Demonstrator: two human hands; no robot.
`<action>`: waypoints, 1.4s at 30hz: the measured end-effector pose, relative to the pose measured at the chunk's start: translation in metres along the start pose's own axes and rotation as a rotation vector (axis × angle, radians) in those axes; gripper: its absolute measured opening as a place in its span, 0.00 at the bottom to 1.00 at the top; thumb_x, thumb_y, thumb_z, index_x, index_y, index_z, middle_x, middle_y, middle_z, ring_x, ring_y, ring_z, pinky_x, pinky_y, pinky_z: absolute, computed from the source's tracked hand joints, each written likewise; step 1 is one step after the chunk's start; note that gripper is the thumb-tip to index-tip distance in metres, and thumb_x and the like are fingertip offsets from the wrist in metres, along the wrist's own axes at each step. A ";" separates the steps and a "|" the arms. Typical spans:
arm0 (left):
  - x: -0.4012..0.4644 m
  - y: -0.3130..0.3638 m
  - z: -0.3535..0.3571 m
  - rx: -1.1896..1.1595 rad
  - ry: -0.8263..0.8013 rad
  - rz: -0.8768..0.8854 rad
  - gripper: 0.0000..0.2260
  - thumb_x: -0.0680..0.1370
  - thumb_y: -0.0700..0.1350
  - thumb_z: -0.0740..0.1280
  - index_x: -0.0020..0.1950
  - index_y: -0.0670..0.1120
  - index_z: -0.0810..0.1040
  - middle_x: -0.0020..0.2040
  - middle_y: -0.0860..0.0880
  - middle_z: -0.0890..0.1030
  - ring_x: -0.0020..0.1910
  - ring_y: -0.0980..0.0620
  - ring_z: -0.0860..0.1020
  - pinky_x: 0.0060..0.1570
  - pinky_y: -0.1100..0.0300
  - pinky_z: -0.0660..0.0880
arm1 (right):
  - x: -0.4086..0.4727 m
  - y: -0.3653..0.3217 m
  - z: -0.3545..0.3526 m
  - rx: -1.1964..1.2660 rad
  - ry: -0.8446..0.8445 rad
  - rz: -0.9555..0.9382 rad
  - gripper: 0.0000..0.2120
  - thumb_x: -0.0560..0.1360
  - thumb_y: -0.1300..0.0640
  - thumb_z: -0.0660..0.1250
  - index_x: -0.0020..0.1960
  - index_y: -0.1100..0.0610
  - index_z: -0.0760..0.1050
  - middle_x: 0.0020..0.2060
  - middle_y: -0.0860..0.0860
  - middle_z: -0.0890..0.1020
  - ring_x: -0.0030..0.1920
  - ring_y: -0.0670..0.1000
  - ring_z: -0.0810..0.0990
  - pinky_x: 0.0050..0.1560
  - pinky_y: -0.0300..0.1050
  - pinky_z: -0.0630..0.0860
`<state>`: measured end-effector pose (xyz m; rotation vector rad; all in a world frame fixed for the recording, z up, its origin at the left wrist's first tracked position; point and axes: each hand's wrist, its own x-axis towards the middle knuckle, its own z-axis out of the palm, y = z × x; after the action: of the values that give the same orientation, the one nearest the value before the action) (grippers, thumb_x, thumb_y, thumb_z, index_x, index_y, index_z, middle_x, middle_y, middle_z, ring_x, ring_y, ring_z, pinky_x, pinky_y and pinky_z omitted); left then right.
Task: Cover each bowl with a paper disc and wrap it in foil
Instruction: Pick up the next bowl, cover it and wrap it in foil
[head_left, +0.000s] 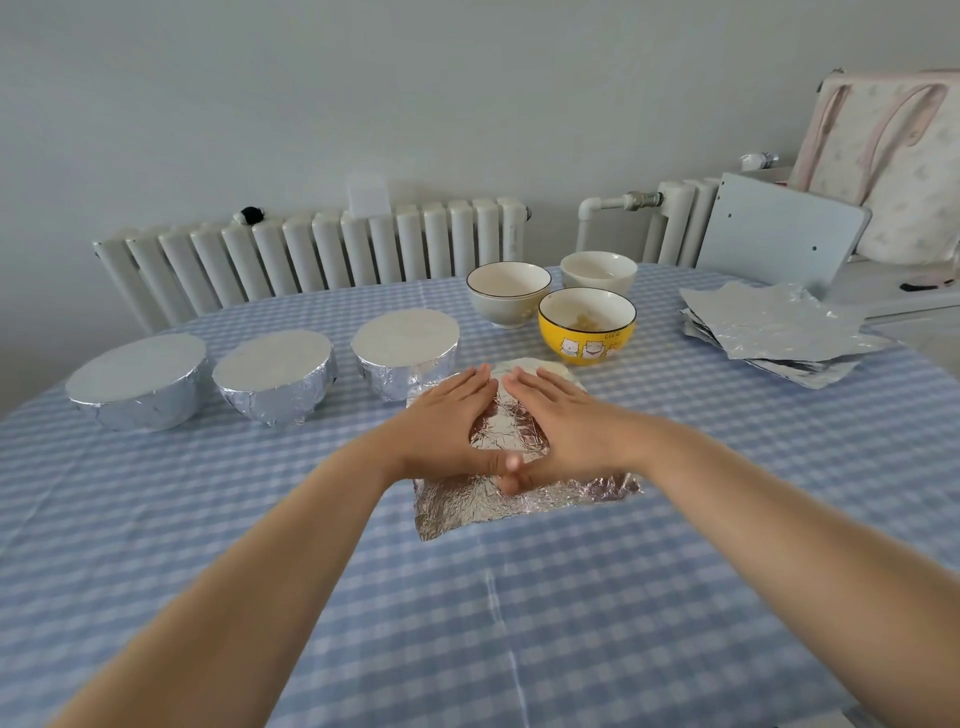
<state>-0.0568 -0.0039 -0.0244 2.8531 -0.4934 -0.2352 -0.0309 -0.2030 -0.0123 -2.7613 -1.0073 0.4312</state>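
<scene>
Nearest cam: both forearms reaching fwd over the checked tablecloth (519, 623). Left hand (447, 421) and right hand (566, 426) lie flat, fingers extended and together, palms pressing down on a foil sheet (509, 499) draped over what I judge is the fourth bowl, at table centre; the bowl itself is hidden. Thumbs meet at the near edge. Nothing is gripped.

Foil skirt at near side is loose and unfolded.

Status: three wrapped bowls (270, 379) in a row at left. Three uncovered: yellow bowl (587, 325), two white bowls (509, 291) at far centre. Spare foil stack (769, 332) far right.

Rec. for step: keep top pressure even so the disc beneath doesn't shift; then slide palms outward, crimp skirt down and under the rim, working round. Avoid tearing; foil creases easily.
</scene>
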 end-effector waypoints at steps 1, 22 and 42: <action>-0.001 0.000 0.000 -0.017 -0.020 -0.001 0.70 0.49 0.88 0.43 0.81 0.46 0.42 0.81 0.52 0.39 0.79 0.57 0.39 0.74 0.59 0.38 | 0.000 0.001 -0.001 0.000 -0.012 -0.001 0.63 0.60 0.24 0.66 0.80 0.49 0.35 0.79 0.45 0.37 0.78 0.49 0.35 0.79 0.53 0.42; -0.019 -0.010 0.031 -0.444 0.262 -0.069 0.59 0.52 0.71 0.76 0.77 0.58 0.54 0.75 0.60 0.57 0.70 0.62 0.62 0.70 0.58 0.63 | 0.003 0.024 0.046 0.297 0.497 -0.173 0.56 0.56 0.18 0.62 0.74 0.51 0.65 0.73 0.47 0.64 0.72 0.48 0.65 0.68 0.47 0.66; 0.007 0.009 -0.018 -0.315 0.048 -0.290 0.52 0.63 0.83 0.38 0.79 0.55 0.59 0.79 0.50 0.62 0.77 0.47 0.61 0.75 0.43 0.56 | -0.011 -0.039 0.066 0.320 0.627 0.135 0.56 0.59 0.26 0.71 0.77 0.51 0.54 0.77 0.49 0.51 0.76 0.54 0.58 0.72 0.52 0.65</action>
<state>-0.0494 -0.0108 -0.0053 2.6011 -0.0246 -0.2668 -0.0842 -0.1768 -0.0625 -2.4206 -0.5423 -0.2375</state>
